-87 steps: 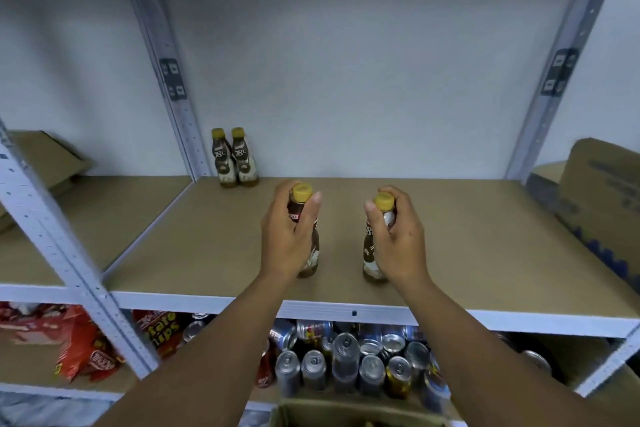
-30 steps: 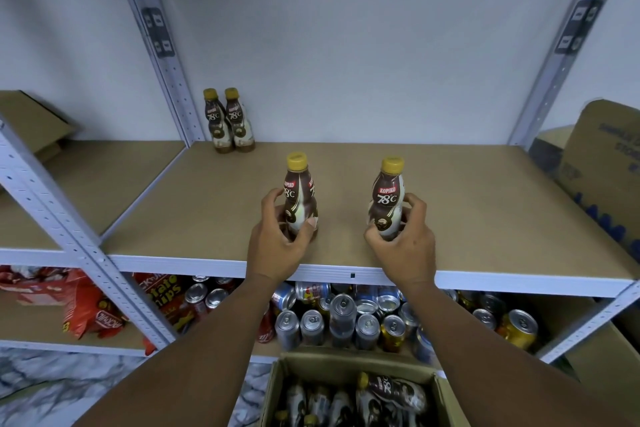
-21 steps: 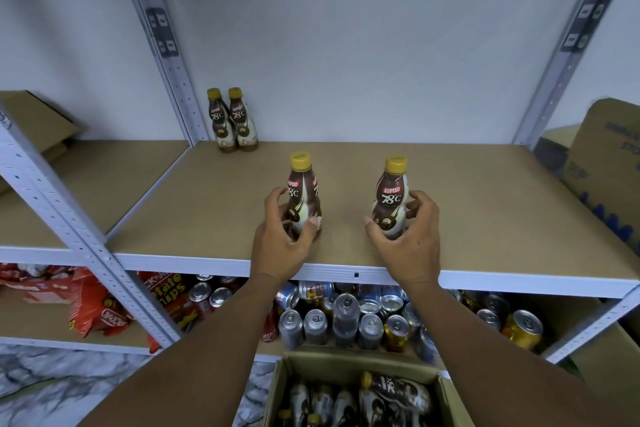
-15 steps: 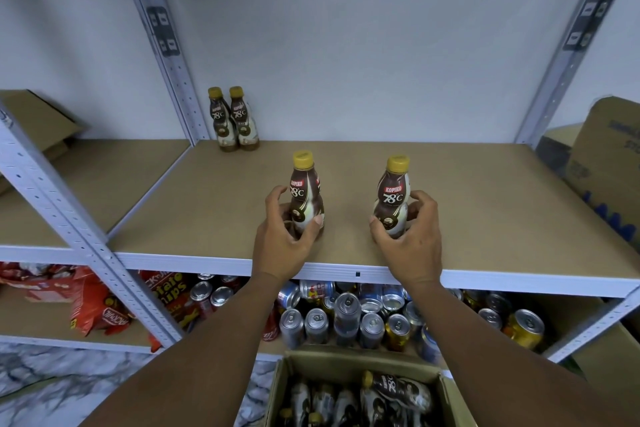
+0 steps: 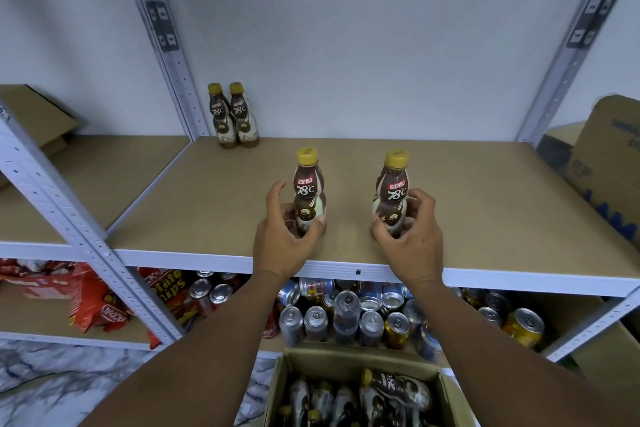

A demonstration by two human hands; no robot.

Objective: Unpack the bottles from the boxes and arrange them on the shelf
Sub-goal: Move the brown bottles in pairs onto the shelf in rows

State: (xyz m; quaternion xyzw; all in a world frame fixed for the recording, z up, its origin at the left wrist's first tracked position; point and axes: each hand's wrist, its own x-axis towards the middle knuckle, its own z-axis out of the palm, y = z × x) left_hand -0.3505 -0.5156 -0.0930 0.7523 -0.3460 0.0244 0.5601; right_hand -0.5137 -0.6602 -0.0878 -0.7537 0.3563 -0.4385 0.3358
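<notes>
Left hand (image 5: 281, 242) curled round left bottle (image 5: 308, 184), right hand (image 5: 415, 240) round right bottle (image 5: 394, 185)

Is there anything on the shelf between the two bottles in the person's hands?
No. In the head view, only bare shelf board shows between the left bottle and the right bottle.

Brown-and-cream swirl-labelled bottles (image 5: 309, 196) with yellow caps (image 5: 307, 155), tan shelf board (image 5: 485, 204), silver cans (image 5: 346, 317)

Four bottles (image 5: 309, 196) on shelf (image 5: 485, 218), two hands (image 5: 284, 239).
</notes>
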